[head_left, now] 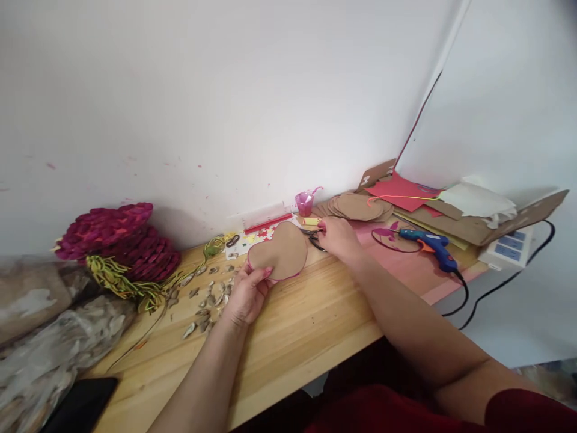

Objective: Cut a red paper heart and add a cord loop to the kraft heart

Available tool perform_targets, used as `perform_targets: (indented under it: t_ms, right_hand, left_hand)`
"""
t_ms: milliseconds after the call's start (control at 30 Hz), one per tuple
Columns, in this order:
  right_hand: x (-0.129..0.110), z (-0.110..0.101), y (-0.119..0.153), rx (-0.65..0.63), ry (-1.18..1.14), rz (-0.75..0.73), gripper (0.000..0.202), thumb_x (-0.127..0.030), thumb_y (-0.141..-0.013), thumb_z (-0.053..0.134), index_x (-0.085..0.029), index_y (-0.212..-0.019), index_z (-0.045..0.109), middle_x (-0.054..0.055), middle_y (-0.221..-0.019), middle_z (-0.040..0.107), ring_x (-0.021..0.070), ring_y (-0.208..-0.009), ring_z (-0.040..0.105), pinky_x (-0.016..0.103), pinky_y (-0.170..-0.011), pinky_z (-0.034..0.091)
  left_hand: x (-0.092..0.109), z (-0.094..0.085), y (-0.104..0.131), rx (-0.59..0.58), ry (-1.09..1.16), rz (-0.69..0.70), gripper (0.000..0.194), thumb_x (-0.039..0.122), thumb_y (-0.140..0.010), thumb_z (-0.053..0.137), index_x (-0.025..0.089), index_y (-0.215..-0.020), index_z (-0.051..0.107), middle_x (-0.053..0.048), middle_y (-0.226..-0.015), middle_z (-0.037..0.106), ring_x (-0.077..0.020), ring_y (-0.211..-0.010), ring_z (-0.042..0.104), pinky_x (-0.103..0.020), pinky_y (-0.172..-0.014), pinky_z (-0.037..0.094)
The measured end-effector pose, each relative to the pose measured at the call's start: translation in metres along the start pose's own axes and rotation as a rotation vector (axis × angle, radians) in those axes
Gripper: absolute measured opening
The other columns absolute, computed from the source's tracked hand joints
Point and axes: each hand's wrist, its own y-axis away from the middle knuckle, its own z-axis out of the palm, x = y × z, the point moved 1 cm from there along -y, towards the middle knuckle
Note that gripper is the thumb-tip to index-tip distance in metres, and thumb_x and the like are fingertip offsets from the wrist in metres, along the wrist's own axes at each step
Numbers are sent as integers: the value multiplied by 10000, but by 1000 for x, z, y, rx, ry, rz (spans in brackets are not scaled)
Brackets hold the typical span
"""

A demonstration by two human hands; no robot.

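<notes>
Cardboard heart (279, 251) | your left hand (246, 296) pinches its lower edge | your right hand (337, 236) closes on scissors (314, 237) beside it

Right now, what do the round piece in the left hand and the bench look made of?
Round piece: looks like matte brown cardboard, flat and stiff, with a pink edge that may be felt or foam; hard to tell. Left hand grips its lower edge. Bench: pale wood, with visible grain lines and plank seams, smooth, slight sheen.

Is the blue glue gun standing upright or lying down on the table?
Lying down. The blue glue gun rests on its side on the table, nozzle toward the right hand.
</notes>
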Motion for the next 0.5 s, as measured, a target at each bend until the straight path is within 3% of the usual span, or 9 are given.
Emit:
perform_targets:
  t_ms: [100,167,267,367,500]
  right_hand:
    - [-9,1,1,13,-249,-82,370,-432,-987,418,-174,-1079,666,93,-1048,720,195,-935,662,279,-794,482]
    - [-17,5,5,-120,-599,-137,489,-569,-976,371,-177,-994,662,58,-900,705,166,-752,648,265,-657,486]
    - [-28,15,13,-321,-1024,-123,458,-629,-831,593,-175,-875,624,8,-729,627,134,-579,572,252,-536,453]
    - [-34,25,20,-365,-1170,-89,437,-593,-734,716,-189,-818,571,-42,-636,544,102,-500,504,224,-463,401]
    - [-34,30,21,-360,-1074,-142,467,-651,-848,567,-193,-758,550,-51,-559,488,99,-449,472,223,-424,364]
  left_hand:
    - [1,0,1,23,-11,1,491,71,-644,803,180,-1098,652,-50,-1021,745,-162,-863,705,-289,-790,608]
    - [0,0,0,12,-26,-4,516,86,-653,809,184,-1132,644,-57,-1060,742,-177,-894,711,-293,-793,607]
    - [-2,0,0,-30,-26,1,578,108,-665,819,201,-1203,628,-69,-1133,735,-211,-985,711,-327,-854,602]
    - [-6,1,-1,0,-13,15,590,105,-665,830,203,-1214,638,-73,-1116,748,-219,-995,716,-324,-882,599]
    - [-7,2,-2,54,-10,8,508,70,-678,813,190,-1152,677,-71,-1065,764,-198,-938,729,-267,-824,613]
